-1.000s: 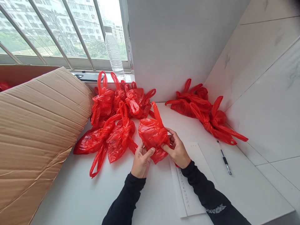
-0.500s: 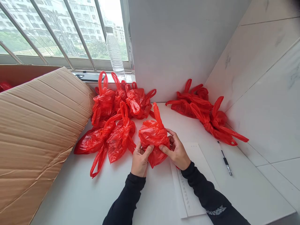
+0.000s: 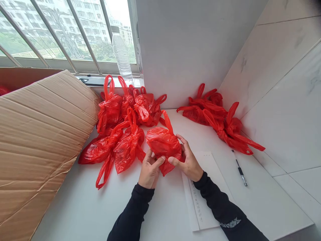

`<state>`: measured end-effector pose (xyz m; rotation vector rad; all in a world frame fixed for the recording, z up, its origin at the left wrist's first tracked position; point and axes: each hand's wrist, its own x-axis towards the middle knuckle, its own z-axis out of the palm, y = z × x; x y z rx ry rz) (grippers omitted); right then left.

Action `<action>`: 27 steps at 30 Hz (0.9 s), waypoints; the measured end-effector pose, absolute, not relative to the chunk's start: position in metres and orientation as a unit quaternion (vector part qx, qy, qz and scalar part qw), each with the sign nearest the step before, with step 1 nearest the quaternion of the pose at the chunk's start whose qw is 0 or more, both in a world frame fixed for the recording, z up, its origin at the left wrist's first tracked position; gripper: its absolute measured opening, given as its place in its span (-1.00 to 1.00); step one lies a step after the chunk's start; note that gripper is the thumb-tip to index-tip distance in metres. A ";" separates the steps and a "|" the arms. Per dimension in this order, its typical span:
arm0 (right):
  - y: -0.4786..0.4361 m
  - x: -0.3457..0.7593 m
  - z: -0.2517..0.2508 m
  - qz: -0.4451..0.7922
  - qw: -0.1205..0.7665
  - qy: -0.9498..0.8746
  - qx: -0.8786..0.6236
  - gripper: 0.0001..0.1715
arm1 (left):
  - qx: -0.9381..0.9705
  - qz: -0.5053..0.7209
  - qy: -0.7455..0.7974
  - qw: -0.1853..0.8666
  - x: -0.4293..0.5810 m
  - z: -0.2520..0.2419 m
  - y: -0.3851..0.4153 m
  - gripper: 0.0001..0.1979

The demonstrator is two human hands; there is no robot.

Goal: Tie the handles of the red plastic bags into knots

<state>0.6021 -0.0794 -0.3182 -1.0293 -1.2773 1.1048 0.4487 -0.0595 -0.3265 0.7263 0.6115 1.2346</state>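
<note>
Both of my hands hold one crumpled red plastic bag (image 3: 163, 144) just above the white counter (image 3: 87, 204). My left hand (image 3: 149, 170) pinches its lower left side between thumb and fingers. My right hand (image 3: 187, 160) wraps around its right side, thumb on the front. One handle loop of the bag sticks up at the top. A pile of knotted red bags (image 3: 120, 124) lies just to the left of it. Another heap of red bags (image 3: 218, 117) sits in the far right corner.
A large open cardboard box (image 3: 37, 140) lies tilted on the left. A sheet of paper (image 3: 203, 201) lies under my right wrist, and a pen (image 3: 239, 172) lies to its right. A clear plastic bottle (image 3: 121, 55) stands on the window sill. Tiled walls close the right side.
The bag has been gathered into a tighter bundle, its lower end drawn up between my hands. My hands stay in nearly the same place.
</note>
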 end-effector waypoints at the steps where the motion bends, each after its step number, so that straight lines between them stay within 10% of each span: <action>1: -0.080 0.600 -0.318 0.463 0.546 -0.550 -0.430 0.07 | 0.329 0.560 0.277 0.708 0.448 -0.326 -0.059 -0.39; 14: -0.073 0.613 -0.317 0.433 0.573 -0.528 -0.453 -0.38 | 0.349 0.530 0.265 0.726 0.447 -0.326 -0.061 -0.15; 20: -0.078 0.607 -0.316 0.441 0.537 -0.575 -0.432 0.02 | 0.388 0.530 0.279 0.700 0.445 -0.326 -0.061 -0.16; 27: -0.077 0.606 -0.318 0.478 0.556 -0.537 -0.417 -0.15 | 0.393 0.549 0.289 0.679 0.447 -0.330 -0.060 -0.19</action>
